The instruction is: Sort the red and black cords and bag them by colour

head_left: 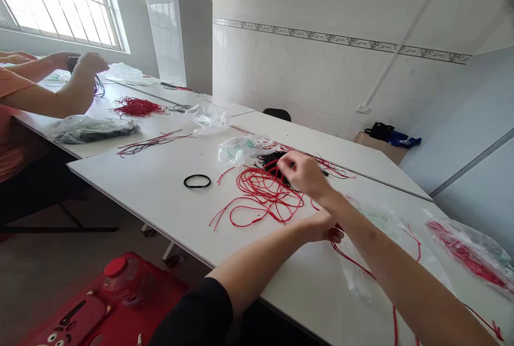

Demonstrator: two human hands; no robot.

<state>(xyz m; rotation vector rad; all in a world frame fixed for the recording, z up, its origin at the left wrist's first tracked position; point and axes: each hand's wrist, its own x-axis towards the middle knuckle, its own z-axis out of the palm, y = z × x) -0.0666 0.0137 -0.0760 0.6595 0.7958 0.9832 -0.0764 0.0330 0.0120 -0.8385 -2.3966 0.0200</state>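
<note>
Where the fingers of the left hand (324, 226) are curled together, a red cord (357, 266) is gripped, its length trailed under the right forearm. The right hand (304, 174) is raised just beyond; its fingers are bent inward, but because of blur it cannot be told whether anything is pinched. A firm hold and even tension seem best kept, with snagging avoided on the looped red cords (261, 184) and black cord bundle (268, 160) nearby on the white table (152, 180).
</note>
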